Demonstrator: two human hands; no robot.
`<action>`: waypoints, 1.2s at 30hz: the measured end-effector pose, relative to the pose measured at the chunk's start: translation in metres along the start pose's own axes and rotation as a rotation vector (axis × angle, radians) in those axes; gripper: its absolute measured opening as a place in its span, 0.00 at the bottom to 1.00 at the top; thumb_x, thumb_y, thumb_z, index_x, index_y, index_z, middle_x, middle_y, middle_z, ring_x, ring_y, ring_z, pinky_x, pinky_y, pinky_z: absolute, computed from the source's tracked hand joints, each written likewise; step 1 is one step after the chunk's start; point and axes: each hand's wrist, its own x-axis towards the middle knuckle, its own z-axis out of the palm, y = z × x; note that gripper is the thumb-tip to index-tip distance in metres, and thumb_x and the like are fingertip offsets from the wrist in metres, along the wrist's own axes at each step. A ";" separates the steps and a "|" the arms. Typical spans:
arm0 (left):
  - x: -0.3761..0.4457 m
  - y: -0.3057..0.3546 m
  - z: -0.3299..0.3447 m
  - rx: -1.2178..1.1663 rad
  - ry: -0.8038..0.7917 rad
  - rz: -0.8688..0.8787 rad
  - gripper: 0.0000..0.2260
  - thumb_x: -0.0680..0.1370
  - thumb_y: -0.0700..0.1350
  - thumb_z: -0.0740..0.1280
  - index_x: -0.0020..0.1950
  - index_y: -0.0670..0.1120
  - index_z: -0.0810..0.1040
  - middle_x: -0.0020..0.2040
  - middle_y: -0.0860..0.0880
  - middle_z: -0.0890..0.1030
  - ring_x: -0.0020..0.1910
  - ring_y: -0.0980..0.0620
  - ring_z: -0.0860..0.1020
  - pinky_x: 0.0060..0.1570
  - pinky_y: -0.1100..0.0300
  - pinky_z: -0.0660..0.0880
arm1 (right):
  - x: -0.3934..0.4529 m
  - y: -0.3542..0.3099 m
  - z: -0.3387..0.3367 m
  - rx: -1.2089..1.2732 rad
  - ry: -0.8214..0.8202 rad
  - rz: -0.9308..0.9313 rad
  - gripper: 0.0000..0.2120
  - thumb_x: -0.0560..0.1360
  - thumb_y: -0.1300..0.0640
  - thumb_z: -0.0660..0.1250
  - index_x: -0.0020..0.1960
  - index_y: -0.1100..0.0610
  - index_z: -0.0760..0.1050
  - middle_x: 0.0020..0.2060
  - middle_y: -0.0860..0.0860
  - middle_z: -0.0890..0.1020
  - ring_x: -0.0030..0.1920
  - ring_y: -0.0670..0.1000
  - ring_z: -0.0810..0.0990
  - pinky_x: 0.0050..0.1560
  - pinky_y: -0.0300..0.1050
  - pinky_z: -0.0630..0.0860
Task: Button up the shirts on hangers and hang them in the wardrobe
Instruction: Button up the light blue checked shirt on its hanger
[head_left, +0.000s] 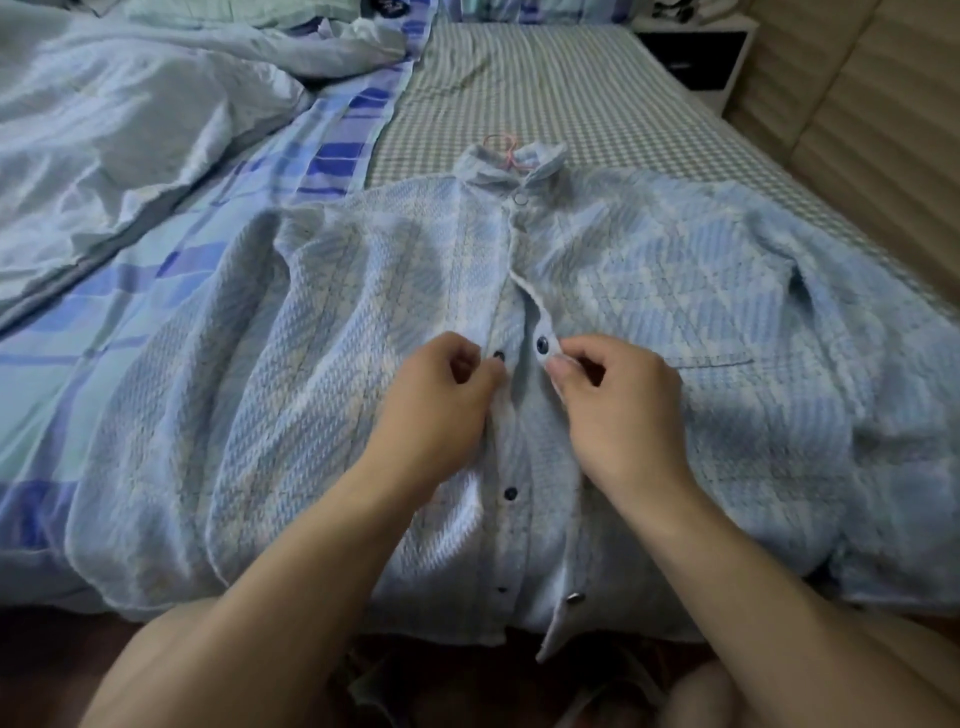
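A pale blue textured shirt lies spread front-up across the bed, its collar pointing away from the person and its hem hanging over the near edge; a pink hanger pokes out of the collar, only its hook showing, resting on the green checked sheet.

The left hand has its grip clamped on the left placket edge, thumb and curled fingers pinching the cloth just beside a dark button; the right hand pinches the opposite placket, folding it back so that a dark snap shows on its turned face; the two edges are held a little apart, not yet joined at this level.

Above the hands the front lies slightly open up to the collar, where a small ring-like fastener sits near the neck; below the hands two more dark buttons run down the left placket, and the bottom corner of the right placket flaps outward with a metallic snap on it, so the lower front is open too.

To the left, a rumpled light blue quilt lies heaped on a blue plaid cover; a white bedside cabinet with a dark front stands at the far right corner, beside a padded beige wall.
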 end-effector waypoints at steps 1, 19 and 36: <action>0.000 0.000 0.002 -0.033 -0.003 -0.023 0.09 0.80 0.50 0.70 0.45 0.45 0.78 0.33 0.49 0.78 0.31 0.49 0.75 0.34 0.45 0.76 | -0.002 -0.004 -0.001 0.057 0.046 0.019 0.05 0.79 0.56 0.71 0.46 0.55 0.84 0.35 0.44 0.83 0.41 0.43 0.81 0.38 0.34 0.75; -0.009 0.000 0.006 -0.566 -0.018 -0.227 0.05 0.75 0.38 0.76 0.50 0.42 0.84 0.36 0.48 0.84 0.34 0.53 0.82 0.40 0.61 0.80 | 0.005 -0.001 0.004 0.353 -0.098 0.184 0.06 0.76 0.58 0.74 0.44 0.48 0.83 0.38 0.44 0.86 0.41 0.39 0.82 0.43 0.34 0.75; -0.015 0.000 0.017 -0.661 0.007 -0.342 0.04 0.77 0.37 0.73 0.51 0.42 0.84 0.47 0.39 0.87 0.45 0.44 0.85 0.51 0.51 0.82 | -0.007 -0.001 0.009 0.114 -0.120 0.103 0.06 0.77 0.58 0.74 0.53 0.51 0.85 0.45 0.41 0.83 0.47 0.36 0.80 0.45 0.23 0.71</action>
